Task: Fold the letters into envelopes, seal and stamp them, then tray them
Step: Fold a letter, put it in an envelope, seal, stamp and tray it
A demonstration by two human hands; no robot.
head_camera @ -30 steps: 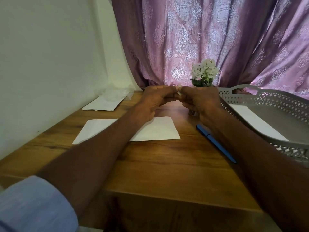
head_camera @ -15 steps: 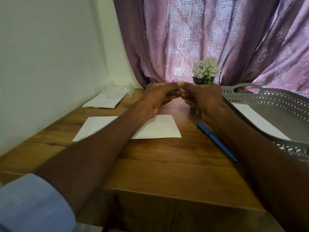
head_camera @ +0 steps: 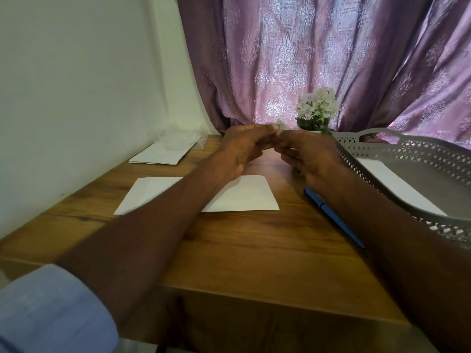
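A white envelope (head_camera: 242, 197) lies flat on the wooden table (head_camera: 254, 245), partly under my left forearm. My left hand (head_camera: 244, 146) and my right hand (head_camera: 309, 154) meet above the table behind it, fingertips together. They pinch a small pale thing (head_camera: 280, 126), most likely a stamp, that is almost wholly hidden by the fingers. At the right stands a grey perforated tray (head_camera: 407, 149) with a white envelope (head_camera: 397, 184) lying in it.
A blue pen (head_camera: 334, 216) lies on the table under my right forearm. More white envelopes (head_camera: 160, 156) sit by the wall at the back left under clear plastic. A pot of white flowers (head_camera: 317, 108) stands before the purple curtain.
Both hands stay joined at the fingertips and have risen slightly. The envelope, pen and tray lie as before.
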